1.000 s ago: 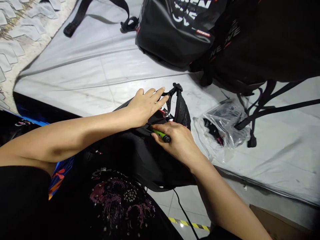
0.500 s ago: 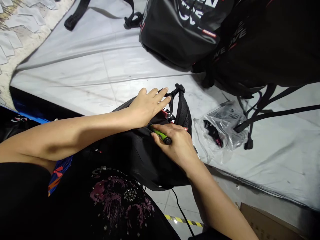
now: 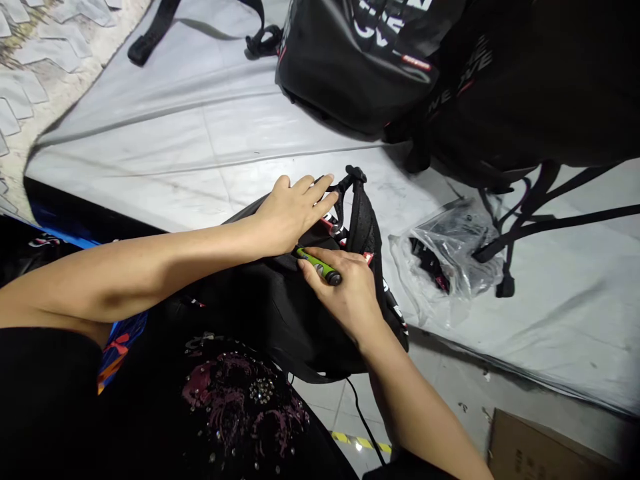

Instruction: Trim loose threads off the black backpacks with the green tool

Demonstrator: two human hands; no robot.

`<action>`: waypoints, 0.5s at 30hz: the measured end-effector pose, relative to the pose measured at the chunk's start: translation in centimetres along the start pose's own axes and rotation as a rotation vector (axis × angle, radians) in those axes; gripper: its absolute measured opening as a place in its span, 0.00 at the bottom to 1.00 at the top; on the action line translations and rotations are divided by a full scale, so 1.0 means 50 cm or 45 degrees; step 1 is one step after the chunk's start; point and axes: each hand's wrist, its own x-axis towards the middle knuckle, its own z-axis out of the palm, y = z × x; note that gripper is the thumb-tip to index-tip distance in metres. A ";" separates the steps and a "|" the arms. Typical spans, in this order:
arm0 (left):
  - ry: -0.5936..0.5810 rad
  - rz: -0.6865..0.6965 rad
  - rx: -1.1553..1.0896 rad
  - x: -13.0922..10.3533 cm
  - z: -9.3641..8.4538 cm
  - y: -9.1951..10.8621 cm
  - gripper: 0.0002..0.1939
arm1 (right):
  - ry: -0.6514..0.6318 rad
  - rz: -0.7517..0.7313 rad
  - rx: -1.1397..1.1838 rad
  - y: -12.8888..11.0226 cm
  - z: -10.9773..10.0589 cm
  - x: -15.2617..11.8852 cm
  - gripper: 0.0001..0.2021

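A black backpack (image 3: 320,320) with a padded strap (image 3: 367,213) lies against my front at the table's edge. My left hand (image 3: 290,210) rests flat on its upper part, fingers stretched out and apart. Close beside it, my right hand (image 3: 350,280) grips a green pen-shaped tool (image 3: 320,265) with a dark rounded end. The tool's other end points toward the fabric under my left hand, where its tip is hidden. Red and white lettering shows on the bag between my hands and the strap.
More black bags (image 3: 350,73) stand at the back of the white-covered table (image 3: 175,147). A clear plastic bag (image 3: 470,247) with dark contents lies to the right, near loose straps. A cardboard box (image 3: 540,447) sits on the floor; a black cord (image 3: 363,417) hangs below.
My right hand and the green tool have shifted slightly left, and the hand has tilted a little. More of the backpack's lettered right edge shows. My left hand stays almost in place.
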 end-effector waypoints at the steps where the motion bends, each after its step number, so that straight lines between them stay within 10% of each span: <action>1: -0.004 -0.001 0.001 0.000 0.000 0.001 0.49 | 0.023 0.021 -0.027 -0.003 0.002 -0.001 0.09; 15: -0.329 -0.079 -0.107 -0.026 -0.037 -0.046 0.70 | 0.193 0.001 0.175 -0.012 0.028 -0.019 0.07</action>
